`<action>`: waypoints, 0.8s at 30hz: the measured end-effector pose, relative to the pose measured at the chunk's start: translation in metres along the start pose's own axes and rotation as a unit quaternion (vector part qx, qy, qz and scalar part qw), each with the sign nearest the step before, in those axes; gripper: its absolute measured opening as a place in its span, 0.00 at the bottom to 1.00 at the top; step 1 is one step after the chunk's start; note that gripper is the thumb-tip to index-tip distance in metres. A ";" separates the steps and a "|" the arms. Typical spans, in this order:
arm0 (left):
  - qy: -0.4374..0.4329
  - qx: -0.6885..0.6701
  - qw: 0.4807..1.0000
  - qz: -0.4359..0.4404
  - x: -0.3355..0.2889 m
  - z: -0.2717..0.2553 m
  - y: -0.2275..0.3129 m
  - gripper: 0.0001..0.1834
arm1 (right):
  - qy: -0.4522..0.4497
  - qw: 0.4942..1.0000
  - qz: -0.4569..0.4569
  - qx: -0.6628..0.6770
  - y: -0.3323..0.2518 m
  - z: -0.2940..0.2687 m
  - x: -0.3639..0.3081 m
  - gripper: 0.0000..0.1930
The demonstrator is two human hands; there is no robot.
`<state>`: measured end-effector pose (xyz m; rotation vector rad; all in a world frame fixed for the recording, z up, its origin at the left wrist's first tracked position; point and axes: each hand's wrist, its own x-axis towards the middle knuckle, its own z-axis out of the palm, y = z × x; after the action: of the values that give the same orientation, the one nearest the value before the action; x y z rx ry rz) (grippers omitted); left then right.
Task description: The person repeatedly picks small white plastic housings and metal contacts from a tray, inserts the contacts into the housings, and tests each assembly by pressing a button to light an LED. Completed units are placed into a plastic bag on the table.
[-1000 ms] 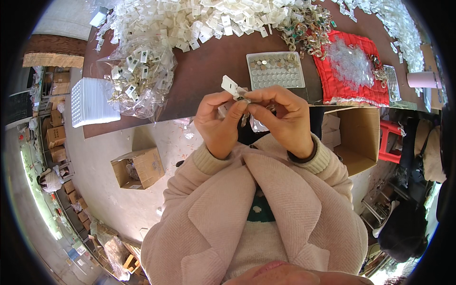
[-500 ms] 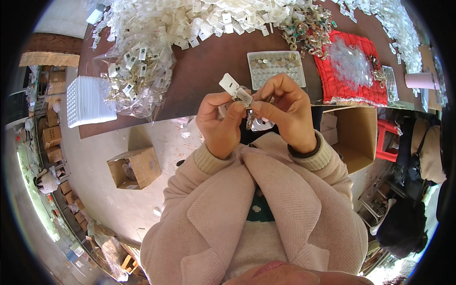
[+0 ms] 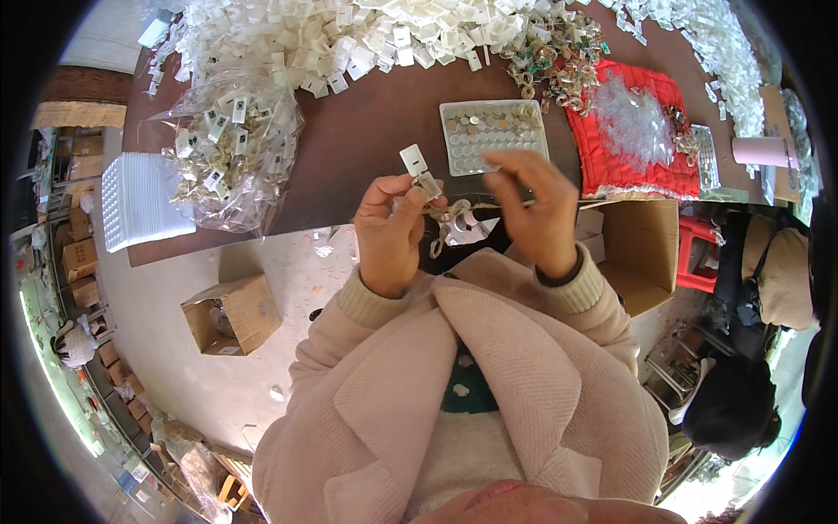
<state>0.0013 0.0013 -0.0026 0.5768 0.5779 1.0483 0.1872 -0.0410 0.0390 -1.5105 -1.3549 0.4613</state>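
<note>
My left hand (image 3: 390,236) pinches a small white battery case (image 3: 427,185) between thumb and fingers, its white cover piece (image 3: 413,160) sticking up above the clear part. A looped bundle of thin wire (image 3: 449,218) hangs from it beside the fingers. My right hand (image 3: 537,205), slightly blurred, is apart from the case, its thumb and fingers spread and nothing visible between them. Just beyond its fingertips lies a clear plastic tray (image 3: 463,166) with round pockets; small silver discs like button cells (image 3: 476,120) sit in its far rows.
White plastic pieces (image 3: 349,44) are heaped along the table's far side, beside tangled wire bundles (image 3: 554,52). A clear bag of wired cases (image 3: 236,148) and stacked white trays (image 3: 144,205) stand left. A red cloth (image 3: 598,170) lies right. Cardboard boxes (image 3: 253,310) stand below the table.
My right hand has let go of the case and moved up and right toward the tray. The left hand still holds the case, slightly lower and farther left. The wire loops now hang in plain view.
</note>
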 end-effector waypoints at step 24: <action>0.021 -0.039 0.998 -0.043 0.006 -0.012 0.006 0.09 | -0.013 0.954 -0.115 -0.278 0.052 0.041 0.035 0.09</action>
<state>-0.0081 0.0107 -0.0078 0.4584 0.5902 0.9986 0.1907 0.0155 -0.0106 -1.7611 -1.7512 -0.0616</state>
